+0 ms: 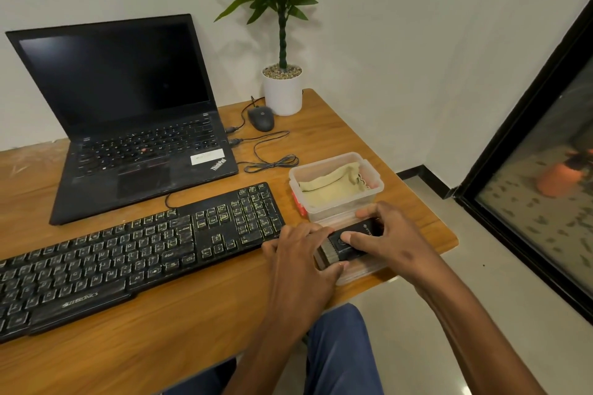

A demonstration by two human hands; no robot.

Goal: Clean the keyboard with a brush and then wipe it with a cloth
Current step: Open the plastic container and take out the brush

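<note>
Both hands grip the black brush (348,242) at the table's (192,314) right edge: left hand (301,253) curled about its bristle end, right hand (385,234) pinching the body. The dusty keyboard (128,253) lies just left; the cloth (330,186) sits in a clear container (373,176) behind. Risk: a loose grip could drop the brush off the nearby edge

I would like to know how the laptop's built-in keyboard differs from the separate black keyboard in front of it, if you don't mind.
The external keyboard lies nearer the person and is wider, with a number pad; the laptop keyboard has none. The external keyboard's keys are visibly dusty with pale grime; the laptop keyboard looks cleaner and has a red pointing nub in the middle. The external keyboard trails a cable; the laptop keyboard is part of the laptop's body. Both are black and rest on the wooden desk.
</note>
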